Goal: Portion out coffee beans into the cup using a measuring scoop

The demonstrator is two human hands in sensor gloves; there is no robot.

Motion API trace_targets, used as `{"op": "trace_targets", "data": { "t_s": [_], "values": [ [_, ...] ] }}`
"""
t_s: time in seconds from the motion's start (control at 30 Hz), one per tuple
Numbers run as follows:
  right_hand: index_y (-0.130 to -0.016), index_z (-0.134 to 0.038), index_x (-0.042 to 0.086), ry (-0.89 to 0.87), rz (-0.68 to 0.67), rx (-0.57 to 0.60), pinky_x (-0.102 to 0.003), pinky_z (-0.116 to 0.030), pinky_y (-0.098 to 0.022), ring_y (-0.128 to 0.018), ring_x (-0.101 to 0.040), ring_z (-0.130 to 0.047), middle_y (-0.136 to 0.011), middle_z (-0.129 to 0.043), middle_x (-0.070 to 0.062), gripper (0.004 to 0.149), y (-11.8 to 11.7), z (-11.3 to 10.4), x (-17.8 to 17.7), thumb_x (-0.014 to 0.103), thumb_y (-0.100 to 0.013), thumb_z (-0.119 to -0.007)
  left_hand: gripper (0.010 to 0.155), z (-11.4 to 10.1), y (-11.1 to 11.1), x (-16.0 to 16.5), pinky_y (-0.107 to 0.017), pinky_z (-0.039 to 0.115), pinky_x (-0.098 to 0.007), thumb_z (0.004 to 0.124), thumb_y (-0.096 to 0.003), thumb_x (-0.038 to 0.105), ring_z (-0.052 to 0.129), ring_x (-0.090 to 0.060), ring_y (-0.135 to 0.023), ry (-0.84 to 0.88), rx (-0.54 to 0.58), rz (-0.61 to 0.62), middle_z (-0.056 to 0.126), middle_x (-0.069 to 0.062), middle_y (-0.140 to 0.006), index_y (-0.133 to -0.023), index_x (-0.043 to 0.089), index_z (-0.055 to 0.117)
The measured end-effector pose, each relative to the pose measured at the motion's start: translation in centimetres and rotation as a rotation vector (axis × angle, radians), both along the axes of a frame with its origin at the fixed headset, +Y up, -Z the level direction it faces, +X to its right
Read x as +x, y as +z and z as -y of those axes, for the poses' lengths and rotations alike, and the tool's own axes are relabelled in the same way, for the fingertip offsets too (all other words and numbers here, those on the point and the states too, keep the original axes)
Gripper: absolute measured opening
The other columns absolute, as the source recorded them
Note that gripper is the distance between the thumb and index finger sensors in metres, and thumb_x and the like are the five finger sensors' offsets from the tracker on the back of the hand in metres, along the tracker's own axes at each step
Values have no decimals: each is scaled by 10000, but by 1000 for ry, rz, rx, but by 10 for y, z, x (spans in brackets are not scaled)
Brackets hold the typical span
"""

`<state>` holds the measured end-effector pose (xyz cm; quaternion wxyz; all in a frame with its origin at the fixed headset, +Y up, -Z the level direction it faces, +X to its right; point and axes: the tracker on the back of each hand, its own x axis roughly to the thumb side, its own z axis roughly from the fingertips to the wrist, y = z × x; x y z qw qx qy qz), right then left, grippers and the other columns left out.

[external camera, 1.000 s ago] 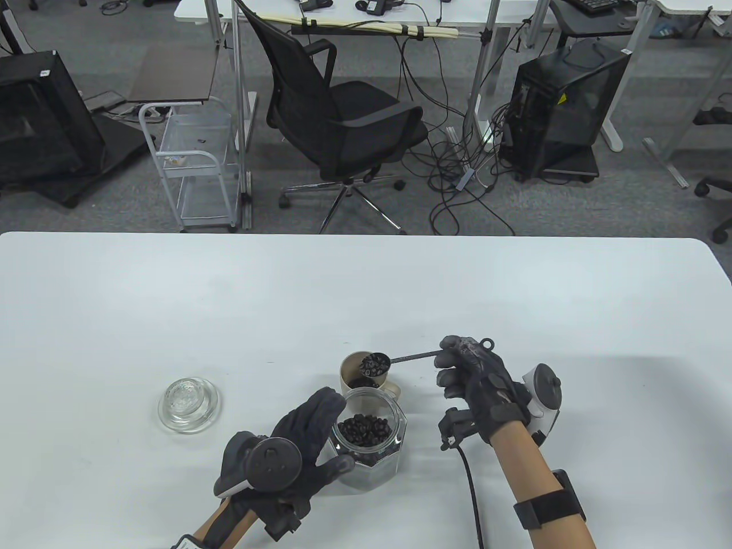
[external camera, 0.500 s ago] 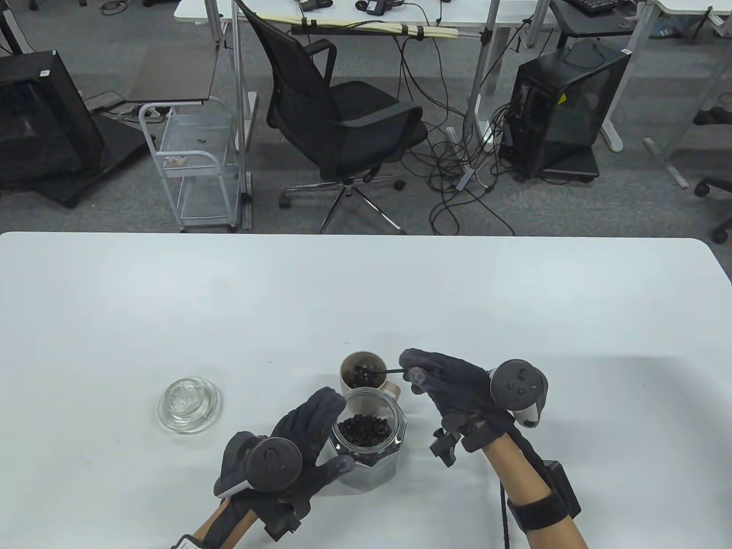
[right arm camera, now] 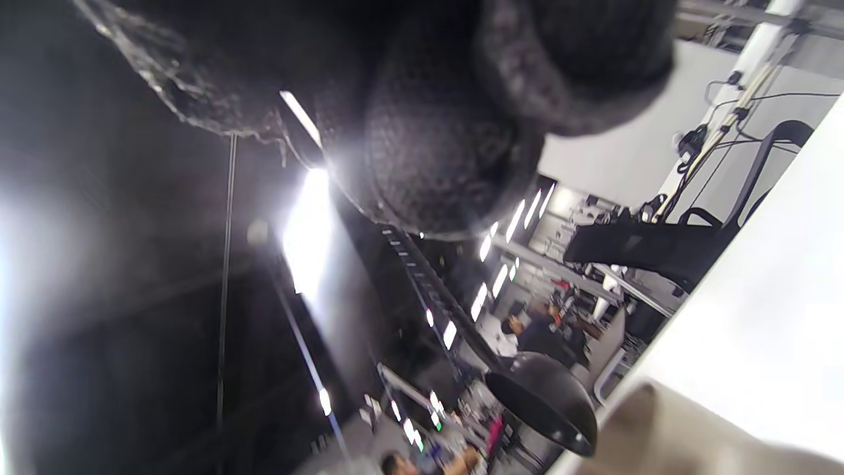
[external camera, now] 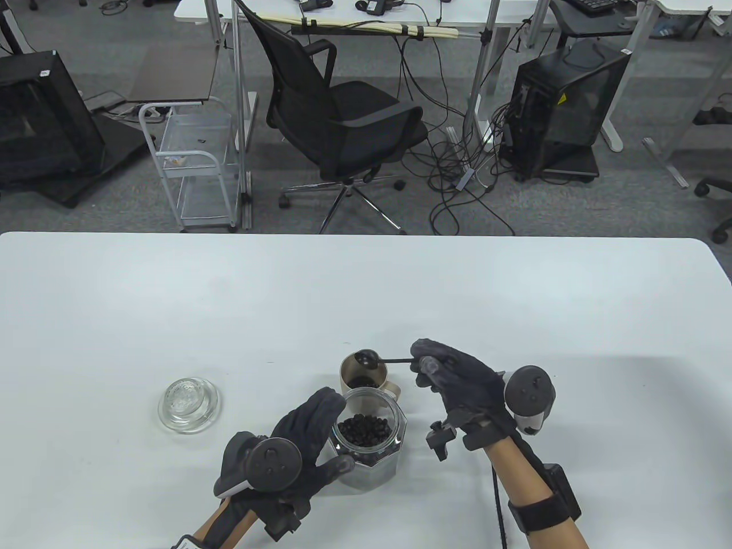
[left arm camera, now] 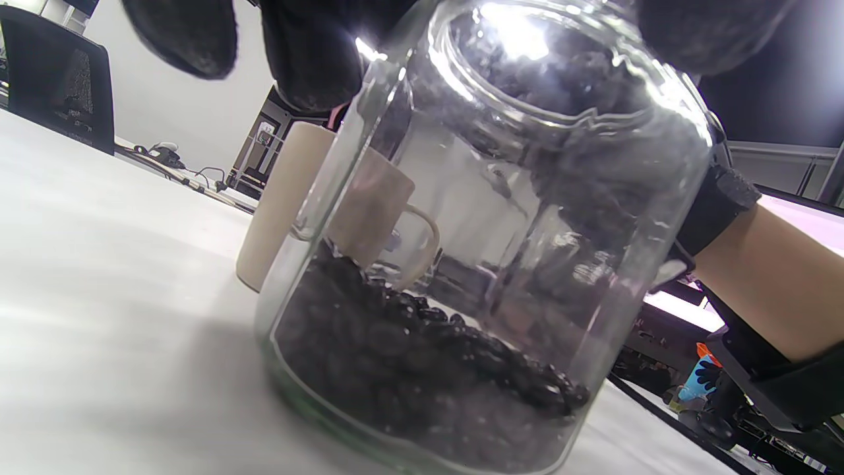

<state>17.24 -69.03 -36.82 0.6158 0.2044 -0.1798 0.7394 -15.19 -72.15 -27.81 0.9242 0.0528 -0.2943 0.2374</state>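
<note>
**Scoop turned over above cup**

Right hand (external camera: 457,380) pinches the scoop (external camera: 366,359) by its handle, bowl flipped over just above the cup (external camera: 361,377) rim, left of the fingers. Left hand (external camera: 297,440) curls round the glass jar (external camera: 372,446) of coffee beans (external camera: 363,429), cup just beyond it. Glass lid (external camera: 189,403) sits on the counter (external camera: 171,297), well left of left hand.

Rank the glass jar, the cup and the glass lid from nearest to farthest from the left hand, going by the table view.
1. Glass jar: gripped by the left hand, on its right.
2. Cup: just beyond the jar.
3. Glass lid: alone, off to the hand's left.
</note>
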Motion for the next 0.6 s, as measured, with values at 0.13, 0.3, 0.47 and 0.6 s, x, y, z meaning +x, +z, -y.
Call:
{"op": "trace_targets", "data": {
  "t_s": [0.13, 0.3, 0.47, 0.6],
  "values": [
    [-815, -905, 156, -262, 43, -40, -274, -860, -217, -322, -153, -1030, -539, -1038, -103, 460, 0, 2, 15, 495, -531, -775, 919, 0, 0, 0, -768, 580, -635, 557, -515, 743, 625, -359, -1104, 1, -1, 1, 264, -125, -1251, -1148, 232, 130],
    [-771, -916, 147, -454, -18, -90, -256, -849, -181, -267, -124, -1013, -475, -1034, -76, 448, 0, 1, 22, 502, -543, -763, 920, 0, 0, 0, -767, 581, -635, 558, -514, 743, 625, -361, -1104, 1, 0, 0, 264, -125, -1251, -1148, 231, 131],
    [-746, -930, 158, -315, -32, -67, -236, -847, -158, -236, -99, -1009, -438, -1039, -50, 443, 2, -4, 16, 515, -542, -763, 919, 0, 0, 0, -767, 582, -635, 556, -514, 743, 627, -360, -1103, 2, -1, 0, 263, -124, -1250, -1148, 233, 130],
    [-738, -945, 146, -191, -95, -36, -253, -845, -154, -230, -124, -1011, -436, -1044, -75, 441, 7, -9, 1, 501, -534, -781, 920, 0, 0, 0, -767, 581, -634, 556, -514, 743, 627, -360, -1103, 2, -1, -1, 263, -125, -1251, -1148, 231, 130]
  ]
}}
